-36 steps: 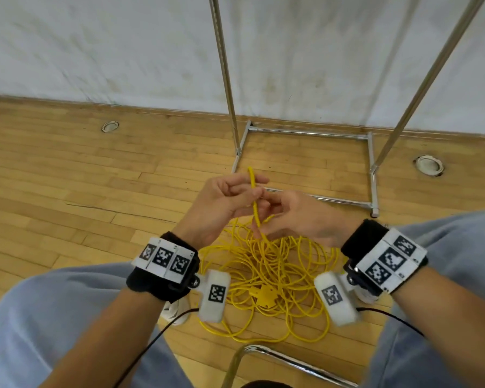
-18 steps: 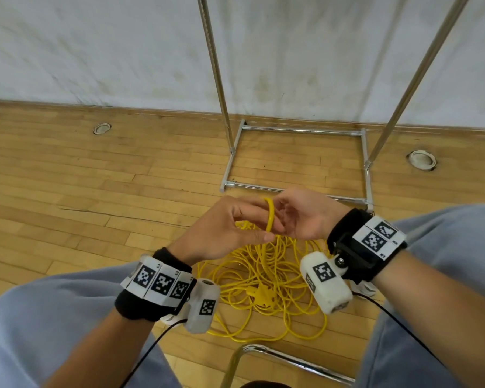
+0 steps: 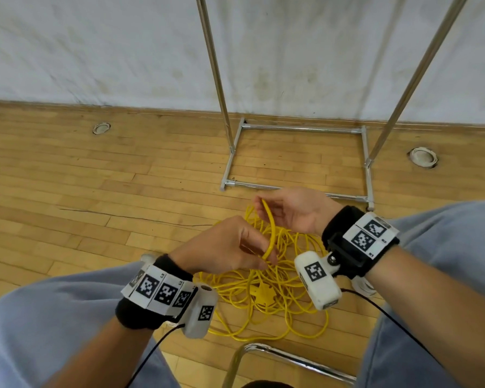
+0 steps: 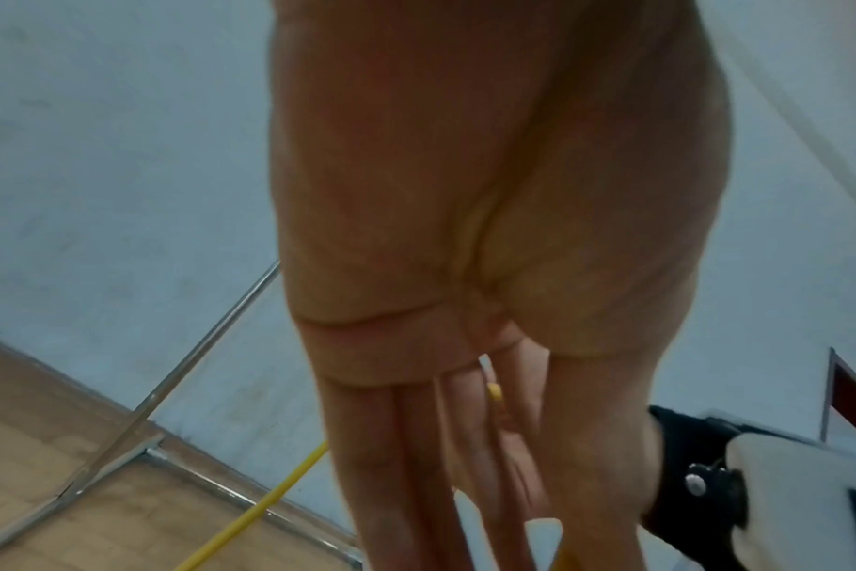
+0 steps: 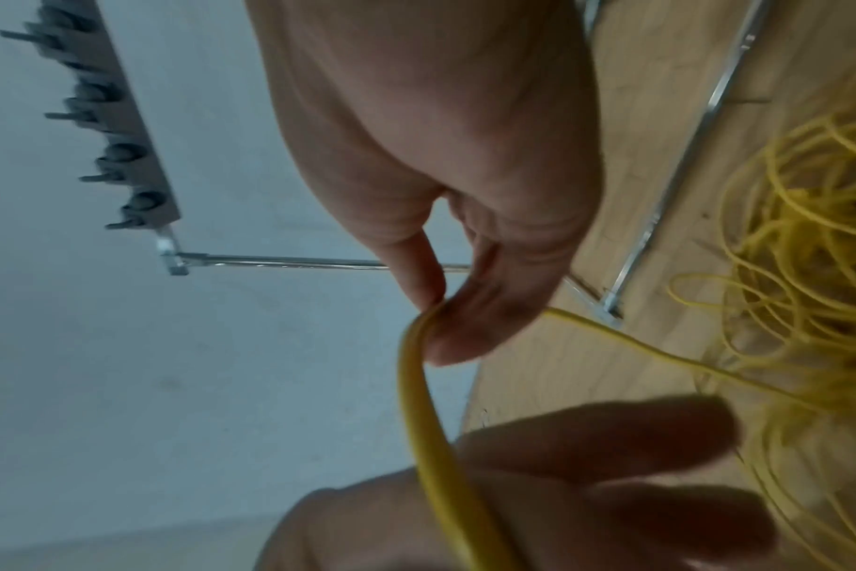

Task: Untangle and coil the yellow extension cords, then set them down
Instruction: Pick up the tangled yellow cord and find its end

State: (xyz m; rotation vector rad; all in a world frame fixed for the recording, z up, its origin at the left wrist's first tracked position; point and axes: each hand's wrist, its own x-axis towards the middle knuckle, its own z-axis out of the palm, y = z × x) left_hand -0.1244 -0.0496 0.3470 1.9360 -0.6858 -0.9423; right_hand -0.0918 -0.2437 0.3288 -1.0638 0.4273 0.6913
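Early days imo: both hands, left hand (image 3: 224, 245) & right hand (image 3: 294, 211), pinch one short arc of thin yellow extension cord (image 3: 270, 233), while the rest lies tangled on the wooden floor (image 3: 67, 177) at 6 o'clock, nothing coiled yet.

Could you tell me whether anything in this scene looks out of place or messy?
Yes: the yellow cord lies in a loose, overlapping tangle on the wooden floor rather than in a neat coil. One strand runs up from the heap, pinched by the right hand and the left hand. I see no damage.
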